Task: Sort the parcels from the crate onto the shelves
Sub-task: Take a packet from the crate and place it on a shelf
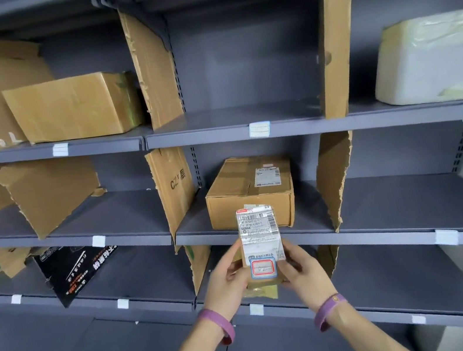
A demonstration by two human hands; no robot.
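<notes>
Your left hand point(226, 278) and right hand point(300, 271) grip the small white-labelled parcel point(260, 239) by its sides, upright before the grey metal shelf point(398, 201). Just behind it sits a brown cardboard box point(244, 201) between two torn cardboard dividers point(336, 178).

Shelves point(247, 133): smooth matt grey painted metal. Small parcel point(261, 242): white paper label with a slight sheen, over brown card. Cardboard box point(250, 193): matt brown corrugated, paper label on top. Dividers point(155, 74): raw cardboard, edges torn and rough. Left box point(73, 109): matt card, glossy tape on the end. White box point(436, 62): foam-looking, wrapped in glossy clear tape. Wristbands point(219, 323): smooth, purple, rubbery.
</notes>
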